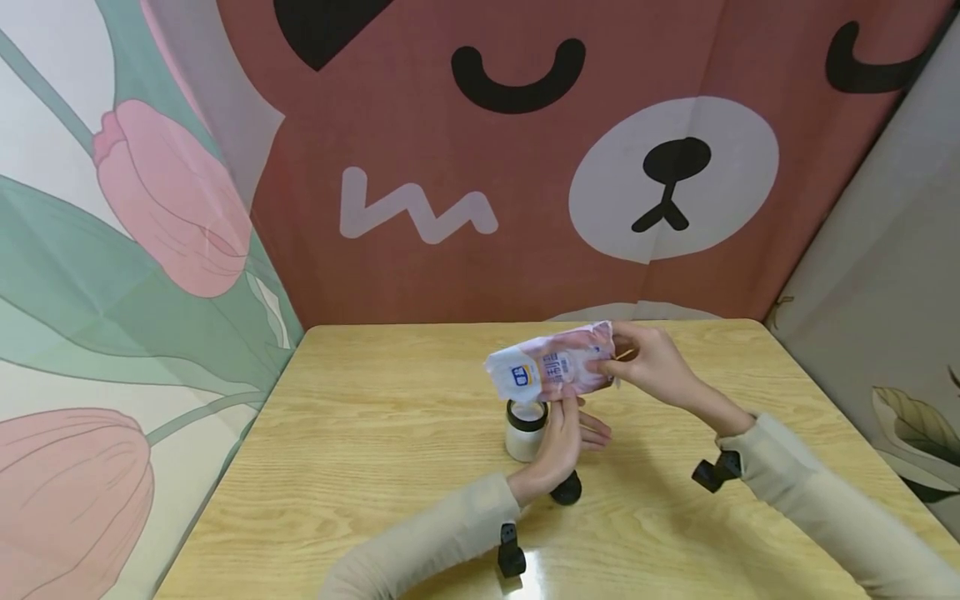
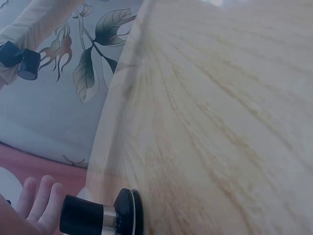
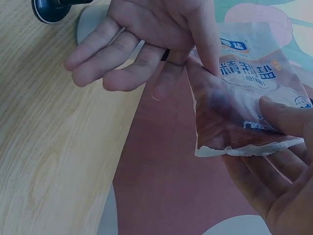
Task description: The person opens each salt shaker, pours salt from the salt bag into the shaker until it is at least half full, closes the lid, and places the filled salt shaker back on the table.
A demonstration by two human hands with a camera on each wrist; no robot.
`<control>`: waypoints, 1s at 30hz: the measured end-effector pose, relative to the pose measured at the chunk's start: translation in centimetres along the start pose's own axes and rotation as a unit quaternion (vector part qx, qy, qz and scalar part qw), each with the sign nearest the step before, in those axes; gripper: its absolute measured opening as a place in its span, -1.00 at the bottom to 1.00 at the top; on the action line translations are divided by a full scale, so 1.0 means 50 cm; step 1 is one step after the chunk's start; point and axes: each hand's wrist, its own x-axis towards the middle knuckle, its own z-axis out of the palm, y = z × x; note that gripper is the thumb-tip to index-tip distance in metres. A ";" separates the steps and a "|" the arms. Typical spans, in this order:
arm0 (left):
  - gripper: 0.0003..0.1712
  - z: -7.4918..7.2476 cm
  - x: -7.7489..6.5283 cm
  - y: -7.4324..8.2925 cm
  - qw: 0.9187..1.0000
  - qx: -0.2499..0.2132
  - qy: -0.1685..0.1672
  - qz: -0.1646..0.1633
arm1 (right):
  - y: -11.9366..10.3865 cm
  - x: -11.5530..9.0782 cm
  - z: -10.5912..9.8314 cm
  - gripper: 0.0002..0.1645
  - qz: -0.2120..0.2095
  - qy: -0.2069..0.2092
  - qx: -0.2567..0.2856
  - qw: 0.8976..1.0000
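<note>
A pink-and-white plastic bag of salt [image 1: 542, 365] is held tilted over a jar [image 1: 522, 443], its left end lower and overlapping the jar's black rim in the head view. My right hand [image 1: 660, 367] grips the bag's right end, thumb [image 3: 283, 117] in front and fingers behind. At the bag's lower edge, my left hand [image 1: 558, 446] pinches it between thumb and index finger; its other fingers [image 3: 100, 46] stretch away loosely. The jar is pale with a whitish inside. Below the left hand stands a black lid-like piece [image 1: 567, 490], with a knob and silver band in the left wrist view.
All of this is over a light wood-grain table [image 1: 375, 433]. Behind the table hangs a reddish cloth [image 1: 420, 283] with a bear face; floral cloths [image 1: 67, 292] hang at the sides. Black wrist cameras [image 1: 512, 554] are strapped on both sleeves.
</note>
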 end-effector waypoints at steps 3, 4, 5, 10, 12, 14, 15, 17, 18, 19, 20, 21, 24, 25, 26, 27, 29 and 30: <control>-0.41 0.001 -0.002 0.000 1.000 0.003 -0.003 0.001 | 0.000 0.000 -0.001 -0.63 0.001 -0.002 0.002 1.000; -0.41 0.001 -0.002 0.000 1.000 0.003 -0.003 0.001 | -0.001 -0.001 -0.001 -0.63 0.002 -0.003 0.002 1.000; -0.41 0.001 -0.003 -0.001 1.000 0.004 -0.003 0.001 | -0.001 -0.001 -0.001 -0.62 0.001 -0.004 0.003 1.000; -0.42 0.001 -0.004 -0.003 1.000 0.010 0.000 0.004 | 0.001 0.001 0.000 -0.60 -0.007 -0.003 0.001 1.000; -0.42 0.002 -0.004 -0.003 1.000 0.011 0.000 0.003 | 0.001 0.001 0.000 -0.60 -0.010 -0.003 -0.001 1.000; -0.42 0.002 -0.005 -0.003 1.000 0.013 0.000 0.002 | 0.001 0.001 -0.001 -0.60 -0.010 -0.004 -0.002 1.000; -0.42 0.003 -0.005 -0.003 1.000 0.014 -0.001 0.002 | 0.000 0.001 -0.001 -0.60 -0.009 -0.004 -0.001 1.000; -0.42 0.003 -0.006 -0.004 1.000 0.015 0.000 0.002 | 0.000 0.001 -0.002 -0.61 -0.008 -0.003 -0.005 1.000; -0.42 0.003 -0.006 -0.005 1.000 0.015 0.000 0.002 | 0.000 0.001 -0.002 -0.61 -0.008 -0.003 -0.008 1.000; -0.42 0.003 -0.006 -0.006 1.000 0.016 0.000 0.003 | -0.002 0.001 -0.002 -0.61 -0.007 -0.003 -0.010 1.000; -0.42 0.003 -0.006 -0.007 1.000 0.015 0.000 0.003 | -0.005 0.001 -0.002 -0.62 -0.008 -0.002 -0.013 1.000; -0.42 0.002 -0.006 -0.007 1.000 0.016 -0.001 0.004 | -0.008 0.001 -0.002 -0.62 -0.009 -0.001 -0.015 1.000; -0.42 0.002 -0.007 -0.009 1.000 0.015 -0.003 0.007 | -0.034 0.002 -0.004 -0.65 -0.015 0.000 -0.016 1.000; -0.42 0.002 -0.007 -0.009 1.000 0.016 -0.003 0.008 | -0.045 0.002 -0.005 -0.65 -0.016 0.001 -0.015 1.000; -0.42 0.002 -0.007 -0.009 1.000 0.018 -0.004 0.008 | -0.056 0.003 -0.007 -0.66 -0.018 0.001 -0.014 1.000; -0.42 0.002 -0.007 -0.009 1.000 0.020 -0.004 0.010 | -0.067 0.003 -0.008 -0.67 -0.018 0.000 -0.013 1.000; -0.42 0.002 -0.008 -0.009 1.000 0.024 -0.004 0.008 | -0.083 0.004 -0.011 -0.69 -0.022 -0.002 -0.009 1.000; -0.42 0.002 -0.008 -0.009 1.000 0.027 -0.004 0.009 | -0.085 0.004 -0.011 -0.69 -0.025 -0.003 -0.008 1.000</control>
